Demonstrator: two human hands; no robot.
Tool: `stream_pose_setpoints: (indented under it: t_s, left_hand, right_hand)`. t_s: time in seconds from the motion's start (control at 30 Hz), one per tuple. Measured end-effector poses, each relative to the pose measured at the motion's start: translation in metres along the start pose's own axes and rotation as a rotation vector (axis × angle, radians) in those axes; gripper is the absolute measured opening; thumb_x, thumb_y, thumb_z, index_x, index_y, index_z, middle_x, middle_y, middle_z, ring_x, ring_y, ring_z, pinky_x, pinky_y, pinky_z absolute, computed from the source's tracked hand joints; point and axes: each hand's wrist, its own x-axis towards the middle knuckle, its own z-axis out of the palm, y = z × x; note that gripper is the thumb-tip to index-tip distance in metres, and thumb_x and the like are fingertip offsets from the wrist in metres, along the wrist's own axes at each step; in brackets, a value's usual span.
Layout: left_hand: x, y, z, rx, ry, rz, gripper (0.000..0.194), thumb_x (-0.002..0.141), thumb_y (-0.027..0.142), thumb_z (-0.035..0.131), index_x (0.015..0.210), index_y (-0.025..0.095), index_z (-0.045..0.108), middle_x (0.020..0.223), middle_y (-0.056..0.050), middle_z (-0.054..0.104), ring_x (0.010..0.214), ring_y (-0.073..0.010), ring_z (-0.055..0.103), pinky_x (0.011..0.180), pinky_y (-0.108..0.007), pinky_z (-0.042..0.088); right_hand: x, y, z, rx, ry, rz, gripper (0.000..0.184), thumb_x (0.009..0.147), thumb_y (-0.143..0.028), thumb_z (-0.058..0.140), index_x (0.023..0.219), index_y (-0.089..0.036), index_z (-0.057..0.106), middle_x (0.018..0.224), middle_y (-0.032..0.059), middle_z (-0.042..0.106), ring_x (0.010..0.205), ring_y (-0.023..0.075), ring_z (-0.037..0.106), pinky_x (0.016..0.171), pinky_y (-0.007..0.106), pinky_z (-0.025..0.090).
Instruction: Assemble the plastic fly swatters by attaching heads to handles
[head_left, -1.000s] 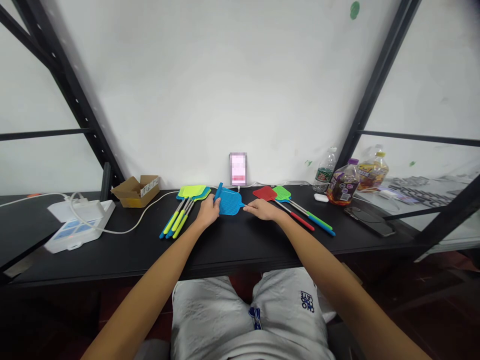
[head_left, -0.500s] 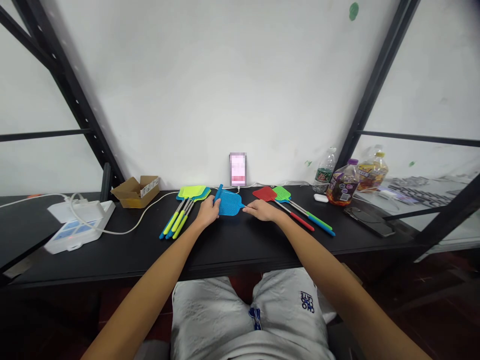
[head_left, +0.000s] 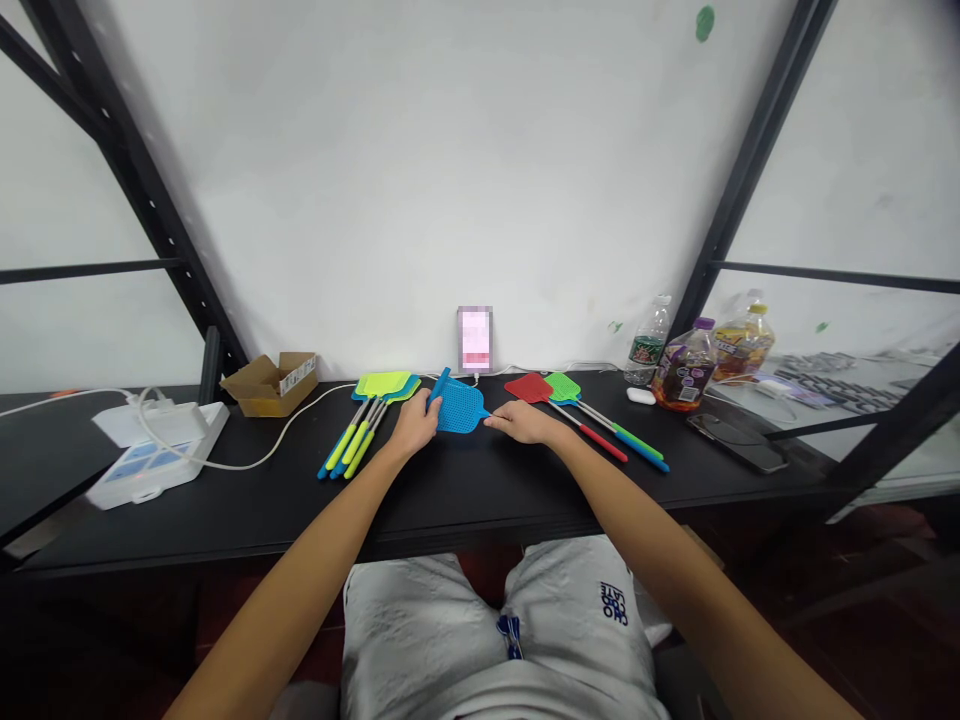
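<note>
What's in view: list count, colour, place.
Square mesh flyswatter: at least one, blue, centre
Piled flyswatters: several, yellow-green, blue, left
Spread flyswatters: three, red, green, blue, right
Upright phone: one, pinkish, back
Flat phone: one, black, right
Plastic bottles: at least three, multicoloured, right
Rounded case: one, white, right
Cardboard box: one, brown, left
Power strip: one, white, left
Metal frames: two, black, sides
Cables: several, white, throughout
Table: one, black, middle
Shorts: one, grey, bottom
Left grip: one, centre
Right grip: one, centre

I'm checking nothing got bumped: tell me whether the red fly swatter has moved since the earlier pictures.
No. Judged against the black desk, the red fly swatter lies in the same place; only the whole view drifts slightly.
</note>
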Motion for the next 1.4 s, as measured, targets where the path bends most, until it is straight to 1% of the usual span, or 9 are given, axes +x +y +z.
stream_pose_setpoints:
  t_s: [0.23,0.37,0.5,0.67,0.93,1.1,1.23,1.3,1.4]
  left_hand:
    - [0.003,-0.007,0.002,0.088,0.016,0.077,0.026,0.091,0.043,0.04,0.088,0.02,0.052,0.067,-0.001,0.056,0.06,-0.0172,0.057,0.057,-0.028,0.042]
    - [0.001,-0.007,0.002,0.066,0.003,0.085,0.027,0.091,0.044,0.041,0.088,0.02,0.052,0.065,0.0,0.054,0.055,-0.016,0.055,0.054,-0.027,0.04]
    - [0.0,-0.007,0.002,-0.009,-0.024,0.074,0.03,0.09,0.048,0.041,0.09,0.02,0.052,0.062,0.002,0.053,0.047,-0.0141,0.052,0.05,-0.027,0.04]
    - [-0.001,-0.006,0.003,-0.073,-0.039,0.078,0.032,0.089,0.05,0.043,0.088,0.02,0.051,0.061,0.003,0.051,0.044,-0.0136,0.052,0.046,-0.026,0.04]
    - [-0.002,-0.005,0.0,-0.085,-0.084,0.106,0.031,0.09,0.049,0.042,0.088,0.019,0.051,0.055,0.006,0.05,0.042,-0.0126,0.051,0.048,-0.025,0.04]
    - [-0.001,-0.005,0.002,-0.066,-0.078,0.109,0.032,0.091,0.049,0.041,0.092,0.019,0.053,0.06,0.004,0.053,0.045,-0.013,0.052,0.05,-0.026,0.04]
    - [0.0,-0.005,0.005,0.037,-0.02,0.12,0.033,0.095,0.047,0.033,0.088,0.02,0.051,0.062,0.001,0.056,0.052,-0.0153,0.056,0.057,-0.028,0.041]
    - [0.0,-0.005,0.005,0.044,0.004,0.126,0.032,0.097,0.045,0.029,0.09,0.02,0.048,0.065,0.0,0.059,0.055,-0.0152,0.057,0.059,-0.028,0.041]
    - [-0.002,-0.006,0.004,0.042,0.027,0.117,0.028,0.097,0.043,0.029,0.095,0.021,0.046,0.068,0.001,0.062,0.057,-0.0148,0.057,0.061,-0.028,0.041]
  right_hand:
    - [0.001,0.002,0.001,-0.027,-0.005,-0.021,0.049,0.092,-0.055,0.041,0.061,-0.017,0.046,0.058,-0.0012,0.045,0.057,0.0113,0.041,0.057,0.026,0.024]
    - [0.002,0.002,0.002,-0.034,0.0,-0.017,0.048,0.092,-0.054,0.043,0.061,-0.017,0.048,0.058,-0.0006,0.046,0.056,0.0116,0.041,0.058,0.026,0.023]
    - [0.001,0.0,0.001,-0.063,0.007,-0.02,0.048,0.093,-0.051,0.044,0.061,-0.017,0.049,0.059,-0.0002,0.048,0.056,0.0113,0.041,0.058,0.026,0.024]
    - [0.001,-0.003,0.001,-0.093,0.0,0.002,0.048,0.094,-0.051,0.044,0.061,-0.017,0.05,0.058,-0.0005,0.048,0.055,0.0109,0.04,0.056,0.025,0.023]
    - [0.001,-0.002,0.001,-0.089,0.012,-0.01,0.046,0.093,-0.049,0.045,0.06,-0.017,0.049,0.058,-0.0001,0.049,0.055,0.0113,0.041,0.055,0.026,0.024]
    - [-0.001,-0.004,0.0,-0.074,0.04,0.005,0.047,0.092,-0.05,0.046,0.058,-0.017,0.048,0.056,-0.0017,0.045,0.054,0.0107,0.04,0.055,0.025,0.023]
    - [-0.002,-0.006,-0.002,-0.063,0.11,0.046,0.044,0.09,-0.048,0.05,0.058,-0.018,0.048,0.054,-0.0024,0.044,0.052,0.0102,0.039,0.053,0.025,0.022]
    - [-0.001,-0.005,-0.004,-0.072,0.208,0.09,0.042,0.088,-0.046,0.052,0.058,-0.018,0.05,0.055,-0.0017,0.046,0.053,0.0107,0.04,0.053,0.025,0.022]
    - [0.0,-0.003,-0.01,-0.072,0.412,0.164,0.041,0.089,-0.043,0.05,0.057,-0.018,0.053,0.054,-0.0004,0.049,0.053,0.0119,0.043,0.055,0.026,0.024]
